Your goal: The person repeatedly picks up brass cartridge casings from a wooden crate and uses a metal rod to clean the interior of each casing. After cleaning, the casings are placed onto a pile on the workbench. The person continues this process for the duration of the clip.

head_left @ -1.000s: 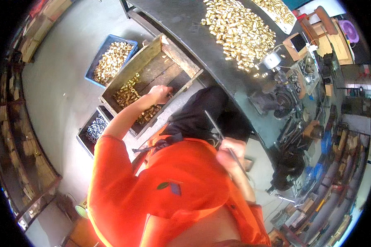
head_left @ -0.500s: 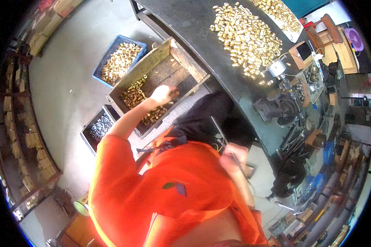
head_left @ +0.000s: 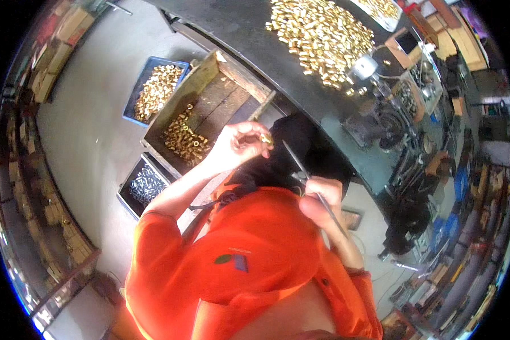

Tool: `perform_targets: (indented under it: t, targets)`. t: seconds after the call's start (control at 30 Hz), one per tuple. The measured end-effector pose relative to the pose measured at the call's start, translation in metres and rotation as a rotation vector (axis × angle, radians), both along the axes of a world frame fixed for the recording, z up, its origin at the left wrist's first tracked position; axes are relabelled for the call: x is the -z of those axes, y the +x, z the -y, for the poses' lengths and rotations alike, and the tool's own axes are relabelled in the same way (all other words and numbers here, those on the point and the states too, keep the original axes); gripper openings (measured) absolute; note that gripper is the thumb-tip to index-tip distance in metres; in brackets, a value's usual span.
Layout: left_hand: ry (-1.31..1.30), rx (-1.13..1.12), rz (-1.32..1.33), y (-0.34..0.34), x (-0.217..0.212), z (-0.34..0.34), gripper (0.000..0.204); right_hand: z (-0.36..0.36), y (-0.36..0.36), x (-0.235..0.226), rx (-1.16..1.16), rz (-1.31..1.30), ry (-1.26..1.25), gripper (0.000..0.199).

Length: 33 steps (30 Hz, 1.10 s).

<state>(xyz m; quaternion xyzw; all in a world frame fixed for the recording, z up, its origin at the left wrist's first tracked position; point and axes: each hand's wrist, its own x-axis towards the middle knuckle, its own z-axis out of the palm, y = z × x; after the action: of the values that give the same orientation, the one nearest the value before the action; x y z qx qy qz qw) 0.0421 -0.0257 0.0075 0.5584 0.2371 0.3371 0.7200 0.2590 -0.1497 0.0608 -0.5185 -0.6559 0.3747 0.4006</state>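
A dark surface carries a broad heap of small brass fittings. On the grey floor stand a wooden crate, a blue bin and a dark tray.

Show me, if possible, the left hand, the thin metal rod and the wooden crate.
left hand [head_left: 239, 143], head view, on its back.
thin metal rod [head_left: 293, 160], head view, on its upper part.
wooden crate [head_left: 201, 79], head view, on its left wall.

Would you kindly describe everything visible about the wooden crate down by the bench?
The open-topped wooden crate has weathered plank walls and a dark board floor. It sits tilted on the grey floor against the black workbench, between two blue bins. A heap of small brass fittings fills its lower corner; the rest is bare. The left hand hovers above it.
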Motion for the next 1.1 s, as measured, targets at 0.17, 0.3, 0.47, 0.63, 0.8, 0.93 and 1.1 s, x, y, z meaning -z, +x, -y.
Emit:
perform_targets:
  t: [0.17, 0.3, 0.47, 0.63, 0.8, 0.93, 1.1]
  targets:
    - [-0.058, 0.133, -0.059, 0.018, -0.008, 0.016, 0.020, -0.001, 0.003, -0.009, 0.003, -0.037, -0.022, 0.030]
    - [0.053, 0.196, -0.084, 0.026, -0.009, 0.022, 0.022, -0.005, -0.001, -0.015, 0.012, -0.003, -0.024, 0.024]
    - [0.473, 0.107, -0.305, 0.038, -0.035, 0.025, 0.017, -0.003, -0.004, -0.009, 0.028, 0.069, -0.073, 0.025]
    - [0.632, 0.096, -0.313, 0.047, -0.038, 0.027, 0.019, -0.003, 0.002, -0.001, 0.041, 0.044, -0.093, 0.024]
    - [0.228, 0.278, -0.179, 0.048, -0.032, 0.019, 0.018, 0.000, 0.005, 0.005, 0.085, -0.013, -0.073, 0.025]
    - [-0.235, 0.376, -0.091, 0.048, -0.028, 0.018, 0.018, 0.001, 0.005, 0.011, 0.095, -0.054, -0.073, 0.025]
    - [0.259, 0.031, -0.377, 0.049, -0.011, 0.009, 0.009, 0.010, 0.018, -0.004, 0.083, -0.049, -0.054, 0.030]
